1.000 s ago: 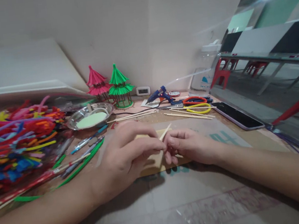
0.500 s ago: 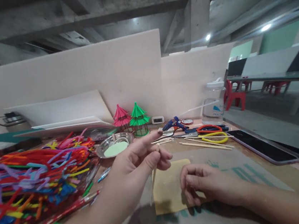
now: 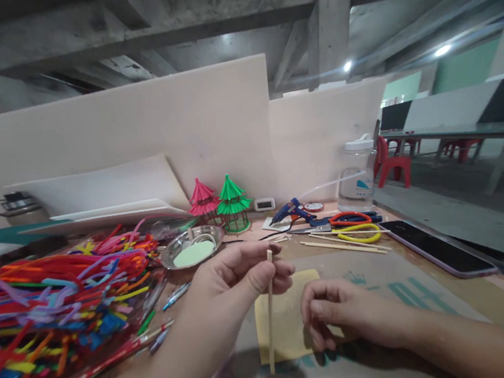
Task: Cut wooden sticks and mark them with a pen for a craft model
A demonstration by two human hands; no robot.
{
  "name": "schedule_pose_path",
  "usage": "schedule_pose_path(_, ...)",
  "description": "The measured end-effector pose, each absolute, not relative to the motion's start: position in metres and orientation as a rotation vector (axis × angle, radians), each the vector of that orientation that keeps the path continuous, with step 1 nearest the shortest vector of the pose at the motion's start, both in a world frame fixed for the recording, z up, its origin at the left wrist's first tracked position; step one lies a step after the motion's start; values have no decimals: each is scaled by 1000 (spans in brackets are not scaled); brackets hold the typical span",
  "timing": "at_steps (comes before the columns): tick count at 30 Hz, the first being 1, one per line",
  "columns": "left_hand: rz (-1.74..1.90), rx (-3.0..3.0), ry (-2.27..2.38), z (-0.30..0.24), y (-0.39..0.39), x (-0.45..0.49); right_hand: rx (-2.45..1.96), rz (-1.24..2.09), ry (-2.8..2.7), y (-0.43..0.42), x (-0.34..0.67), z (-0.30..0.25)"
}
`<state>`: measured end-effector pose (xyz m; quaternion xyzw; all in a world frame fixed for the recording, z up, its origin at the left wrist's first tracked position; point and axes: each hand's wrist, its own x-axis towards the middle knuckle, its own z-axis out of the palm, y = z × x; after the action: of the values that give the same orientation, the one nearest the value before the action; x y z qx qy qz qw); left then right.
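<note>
My left hand (image 3: 233, 285) pinches a thin wooden stick (image 3: 271, 317) near its upper end, between thumb and fingers. The stick hangs almost upright, leaning slightly, in front of a square yellow sheet (image 3: 289, 330). My right hand (image 3: 343, 309) rests low over the right edge of that sheet. Its fingers are curled in with the thumb close against them. Whether anything is inside those fingers is hidden. Beneath the sheet lies a greyish bag-like covering (image 3: 412, 316) with green print.
Colourful pipe cleaners (image 3: 64, 295) heap at left. Behind my hands are a metal dish (image 3: 193, 253), red (image 3: 203, 200) and green (image 3: 232, 200) pagoda models, a glue gun (image 3: 291, 210), scissors (image 3: 361, 234) and loose sticks (image 3: 345, 246). A phone (image 3: 441, 249) and water bottle (image 3: 357, 177) stand right.
The stick in my left hand has swung from pointing away behind the fingers to hanging nearly upright in plain sight. My left fingers have shifted slightly down; my right hand is nearly still.
</note>
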<state>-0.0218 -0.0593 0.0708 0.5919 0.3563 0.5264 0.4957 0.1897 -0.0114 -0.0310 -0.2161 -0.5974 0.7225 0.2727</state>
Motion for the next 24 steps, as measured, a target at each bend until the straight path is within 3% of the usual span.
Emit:
schedule_pose_path(5, 1319, 1562, 894, 69, -57, -22, -604, 1909, -1611, -16, 187, -28)
schedule_pose_path(8, 1399, 1801, 926, 70, -54, -25, -690, 1718, -1722, -10, 194, -13)
schedule_pose_path(10, 1410, 1952, 969, 74, -52, -29, -850, 1370, -1918, 7, 209, 4)
schedule_pose_path(12, 1328, 2060, 1040, 79, -49, -32, -1126, 740, -2159, 35, 233, 20)
schedule_pose_path(16, 1192, 2092, 1124, 93, -42, -30, -1417, 313, -2118, 102, 288, 32)
schedule_pose_path(24, 1299, 2080, 1043, 111, -21, -9, -1477, 154, -2505, 147, 323, 16)
